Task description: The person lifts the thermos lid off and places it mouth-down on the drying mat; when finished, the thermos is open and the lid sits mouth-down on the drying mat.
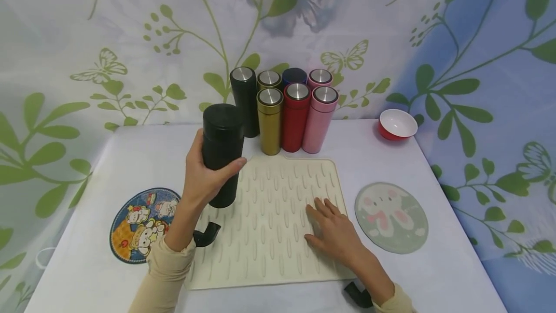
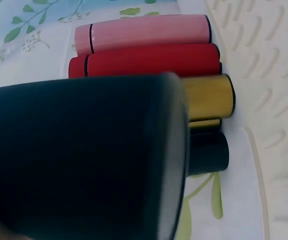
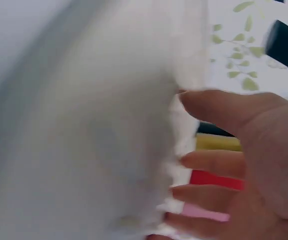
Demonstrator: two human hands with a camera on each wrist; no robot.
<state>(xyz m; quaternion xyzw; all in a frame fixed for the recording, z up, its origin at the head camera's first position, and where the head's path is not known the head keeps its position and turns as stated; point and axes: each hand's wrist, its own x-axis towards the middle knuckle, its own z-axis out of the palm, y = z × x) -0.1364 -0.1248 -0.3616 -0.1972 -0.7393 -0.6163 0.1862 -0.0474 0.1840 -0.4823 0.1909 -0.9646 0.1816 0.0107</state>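
Observation:
A black thermos bottle point(image 1: 223, 141) is held by my left hand point(image 1: 201, 177), fingers round its side and thumb across the front. It hangs upright above the left part of a cream ridged mat point(image 1: 273, 206). In the left wrist view the black bottle point(image 2: 83, 155) fills much of the picture. My right hand point(image 1: 333, 232) is at the mat's right side, fingers spread and slightly bent, fingertips at its surface; it holds nothing. In the right wrist view the right hand point(image 3: 269, 160) shows thumb and fingers apart.
Behind the mat stand several thermos bottles, among them black point(image 1: 244, 103), gold point(image 1: 270, 124), red point(image 1: 295, 122) and pink point(image 1: 319, 124). A round cartoon mat point(image 1: 143, 226) lies left, a round rabbit mat point(image 1: 391, 219) right. A red-and-white bowl point(image 1: 397, 124) sits back right.

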